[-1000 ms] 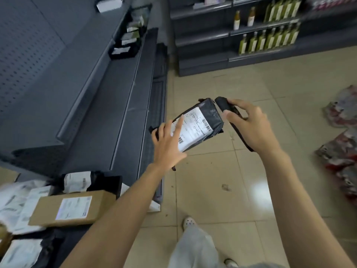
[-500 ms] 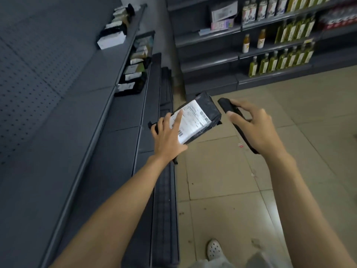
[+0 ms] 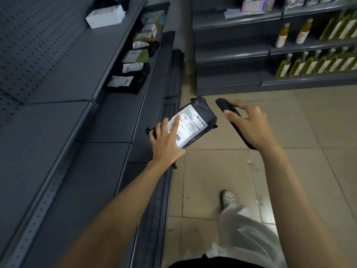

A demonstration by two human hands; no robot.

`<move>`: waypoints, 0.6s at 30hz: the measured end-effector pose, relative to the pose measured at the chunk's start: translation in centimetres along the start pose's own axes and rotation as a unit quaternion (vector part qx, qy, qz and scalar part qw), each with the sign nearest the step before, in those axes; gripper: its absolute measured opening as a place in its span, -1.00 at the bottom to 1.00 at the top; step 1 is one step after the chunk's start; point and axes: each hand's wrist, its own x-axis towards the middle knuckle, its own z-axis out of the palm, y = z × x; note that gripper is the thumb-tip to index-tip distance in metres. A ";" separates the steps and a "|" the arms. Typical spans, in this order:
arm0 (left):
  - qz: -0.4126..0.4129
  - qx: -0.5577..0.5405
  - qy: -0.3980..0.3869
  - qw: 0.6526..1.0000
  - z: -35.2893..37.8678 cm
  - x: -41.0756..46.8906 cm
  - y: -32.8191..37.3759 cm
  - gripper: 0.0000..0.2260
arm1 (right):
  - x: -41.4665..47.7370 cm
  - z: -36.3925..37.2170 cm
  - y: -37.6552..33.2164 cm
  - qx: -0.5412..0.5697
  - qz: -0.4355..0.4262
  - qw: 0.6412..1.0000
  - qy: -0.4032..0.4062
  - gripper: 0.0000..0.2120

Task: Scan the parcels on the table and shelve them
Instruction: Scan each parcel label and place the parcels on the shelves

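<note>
Partly covered: parcel [image 3: 201,113] in left hand [image 3: 166,146] | scanner [image 3: 224,105] in right hand [image 3: 250,125]

we see rows of yellow-green bottles [image 3: 316,63] on the far rack [image 3: 231,53], two orange bottles [image 3: 283,35] above them, a small red scrap [image 3: 250,162] on the tiled floor [image 3: 309,122].

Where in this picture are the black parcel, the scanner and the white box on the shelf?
black parcel [image 3: 193,122], head view, on its white label.
scanner [image 3: 222,105], head view, on its top end beyond the thumb.
white box [image 3: 105,16], head view, on its top face.
</note>
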 end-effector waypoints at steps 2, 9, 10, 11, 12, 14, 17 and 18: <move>-0.041 -0.013 -0.018 0.999 0.5 3.5 0.5 0.08 | 5.2 0.2 -0.3 -0.008 -0.020 0.999 -0.035 -0.60; -0.208 -0.061 -0.041 0.975 2.7 12.1 0.1 0.07 | 19.0 3.9 0.1 -0.020 -0.049 0.988 -0.143 -0.56; -0.230 -0.059 -0.042 0.970 3.2 12.3 -0.6 0.08 | 19.9 5.0 0.2 -0.022 -0.052 0.984 -0.170 -0.55; -0.247 -0.054 -0.031 0.967 3.9 12.7 -1.6 0.08 | 21.1 6.4 0.5 -0.023 -0.057 0.979 -0.195 -0.56; -0.272 -0.043 -0.033 0.961 4.4 13.3 -2.5 0.08 | 22.3 7.9 0.3 -0.036 -0.058 0.974 -0.218 -0.58; -0.341 -0.059 -0.049 0.937 5.3 14.3 -5.1 0.06 | 24.9 11.1 -0.3 -0.051 -0.068 0.963 -0.257 -0.58; -0.429 -0.076 -0.048 0.899 6.6 15.8 -8.2 0.04 | 28.0 15.7 -1.9 -0.071 -0.101 0.936 -0.329 -0.57; -0.451 -0.083 -0.041 0.888 7.0 16.6 -9.3 0.04 | 29.3 17.2 -2.4 -0.078 -0.110 0.928 -0.349 -0.57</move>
